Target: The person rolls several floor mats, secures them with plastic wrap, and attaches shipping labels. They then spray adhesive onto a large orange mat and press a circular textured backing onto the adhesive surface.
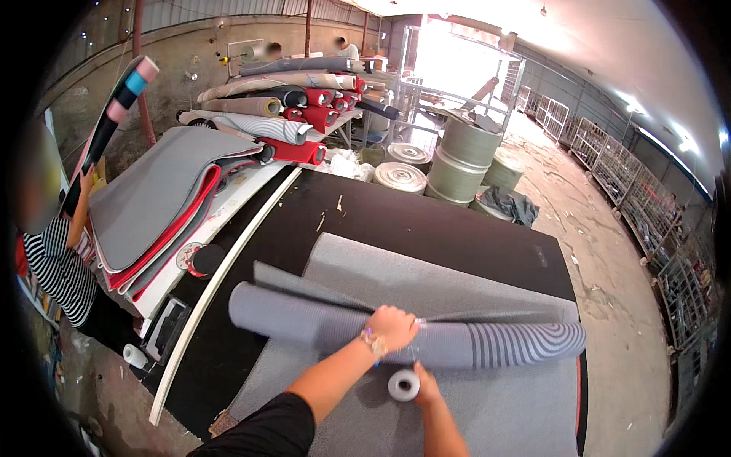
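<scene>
A grey carpet roll [304, 320] with dark curved stripes at its right end lies across a flat grey carpet [320, 396]. My left hand [392, 327], with a bracelet at the wrist, is closed on top of the roll near its middle. A strip of clear film [416, 346] shows beside its fingers and runs down the roll's near side. Just below, my right hand [428, 387] grips a small roll of clear film [403, 386], its round end and core facing up. The right fingers behind that film roll are partly hidden.
The dark table [381, 213] has a pale strip [228, 266] along its left. Folded carpets [167, 190] lie beyond it, near a person in a striped shirt [65, 266] holding a long roll [114, 114]. Carpet rolls [266, 107] and metal drums [461, 156] stand at the back.
</scene>
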Tool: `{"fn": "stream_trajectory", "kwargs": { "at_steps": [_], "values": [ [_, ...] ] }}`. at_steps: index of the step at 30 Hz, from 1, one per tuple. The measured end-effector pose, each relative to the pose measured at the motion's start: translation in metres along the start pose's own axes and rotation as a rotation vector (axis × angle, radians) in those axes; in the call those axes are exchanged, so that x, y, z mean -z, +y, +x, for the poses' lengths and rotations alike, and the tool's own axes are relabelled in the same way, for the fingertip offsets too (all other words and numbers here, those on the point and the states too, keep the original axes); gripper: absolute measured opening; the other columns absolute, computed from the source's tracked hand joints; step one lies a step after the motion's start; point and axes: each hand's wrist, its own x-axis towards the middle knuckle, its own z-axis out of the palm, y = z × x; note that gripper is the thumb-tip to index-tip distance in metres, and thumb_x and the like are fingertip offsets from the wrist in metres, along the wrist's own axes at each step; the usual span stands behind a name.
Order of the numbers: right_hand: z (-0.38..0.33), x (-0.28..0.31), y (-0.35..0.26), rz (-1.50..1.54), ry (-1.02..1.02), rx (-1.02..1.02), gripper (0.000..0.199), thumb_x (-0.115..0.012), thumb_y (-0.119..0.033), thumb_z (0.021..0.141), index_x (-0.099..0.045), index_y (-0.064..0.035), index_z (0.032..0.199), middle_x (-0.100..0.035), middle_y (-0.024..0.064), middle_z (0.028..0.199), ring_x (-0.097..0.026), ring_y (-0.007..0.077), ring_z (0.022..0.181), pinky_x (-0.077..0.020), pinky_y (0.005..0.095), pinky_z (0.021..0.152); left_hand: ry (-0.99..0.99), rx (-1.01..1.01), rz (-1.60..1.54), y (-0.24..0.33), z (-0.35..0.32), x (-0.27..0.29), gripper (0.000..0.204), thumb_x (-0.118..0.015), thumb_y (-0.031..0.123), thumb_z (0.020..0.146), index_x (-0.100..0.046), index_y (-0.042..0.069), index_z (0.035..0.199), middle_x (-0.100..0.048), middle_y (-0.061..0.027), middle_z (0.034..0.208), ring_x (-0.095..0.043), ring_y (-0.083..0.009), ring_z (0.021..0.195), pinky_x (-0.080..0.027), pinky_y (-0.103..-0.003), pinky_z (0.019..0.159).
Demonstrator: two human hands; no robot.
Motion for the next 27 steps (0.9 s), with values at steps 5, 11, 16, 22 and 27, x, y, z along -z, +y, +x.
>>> {"fn": "stream_trajectory", "kwargs": {
  "at_steps": [5,11,16,22,27],
  "values": [
    [-0.164,0.012,0.097,0.107,0.004,-0.018,0.042,-0.048,-0.034,0.091,-0.054,0.0038,0.110,-0.061,0.0129,0.099,-0.060,0.0196,0.082,-0.0501,0.0340,0.074,0.054,-0.166,-0.223,0.074,-0.128,0.074,0.021,-0.059,0.026,0.077,-0.062,0.005,0.081,-0.061,-0.0115,0.077,-0.060,-0.0279,0.070,-0.048,-0.034,0.063],
    [-0.240,-0.014,0.137,-0.338,-0.054,-0.103,0.038,-0.053,-0.027,0.089,-0.054,0.0043,0.110,-0.061,0.0126,0.097,-0.058,0.0190,0.082,-0.0488,0.0325,0.072,-0.017,-0.447,-0.190,0.092,-0.257,0.100,0.061,-0.065,0.031,0.068,-0.047,0.010,0.123,-0.051,-0.0112,0.122,-0.050,-0.0258,0.110,-0.039,-0.041,0.092],
    [-0.241,-0.039,0.119,-0.425,0.025,-0.118,0.041,-0.053,-0.026,0.089,-0.050,0.0045,0.116,-0.059,0.0128,0.103,-0.057,0.0186,0.089,-0.0471,0.0313,0.076,-0.346,-0.361,-0.023,0.065,-0.218,0.088,0.083,-0.069,0.051,0.061,-0.042,0.013,0.130,-0.042,-0.0071,0.134,-0.040,-0.0225,0.123,-0.031,-0.045,0.098],
    [-0.190,-0.044,0.086,-0.508,0.196,-0.091,0.059,-0.057,-0.033,0.086,-0.041,0.0062,0.127,-0.053,0.0161,0.116,-0.050,0.0206,0.105,-0.0405,0.0311,0.088,-0.046,-0.251,0.072,0.042,-0.175,0.064,0.074,-0.071,0.049,0.060,-0.051,0.008,0.118,-0.052,-0.0081,0.121,-0.046,-0.0227,0.116,-0.032,-0.042,0.098],
    [-0.110,-0.062,0.027,-0.634,0.150,-0.163,0.066,-0.059,-0.042,0.083,-0.043,0.0062,0.125,-0.053,0.0183,0.119,-0.050,0.0223,0.107,-0.0402,0.0322,0.089,-0.255,-0.026,-0.038,-0.023,-0.072,0.047,0.075,-0.072,0.045,0.062,-0.049,0.005,0.120,-0.052,-0.0111,0.120,-0.047,-0.0247,0.114,-0.033,-0.038,0.099]
  ]
}}
